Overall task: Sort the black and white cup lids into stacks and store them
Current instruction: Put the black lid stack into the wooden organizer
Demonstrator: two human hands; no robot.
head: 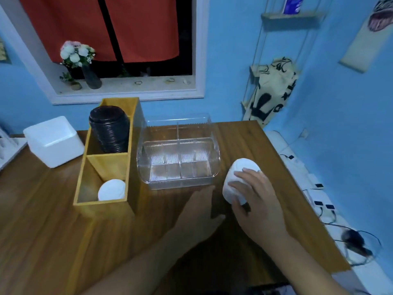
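Standing on the brown wooden table (42, 220), a yellow two-compartment wooden box (102, 206) holds stacked black plastic lids (109, 128) in its far compartment and white lids (111, 189) in the near one. Beside the clear ribbed plastic bin (180, 158), the right hand (259, 201) grasps a white lid stack (240, 165). The left hand (202, 209) has straight fingers and holds nothing.

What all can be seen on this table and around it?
Table: one, brown wood, foreground.
Wooden box: one, yellowish, two compartments, table's left.
Black lids: one stack, black, box's far compartment.
Boxed white lids: a few, white, box's near compartment.
Clear container: one, see-through, divided, table's centre.
Foam box: one, white, far left.
Flowers: one bunch, white and pink, windowsill.
Curtain: seemingly one, red, in the window.
Cloth bag: one, cream with black print, hanging on the blue wall.
Held white lids: one stack, white, table's right.
Left hand: one, fingers straight, before the clear container.
Right hand: one, grips the held white lids.
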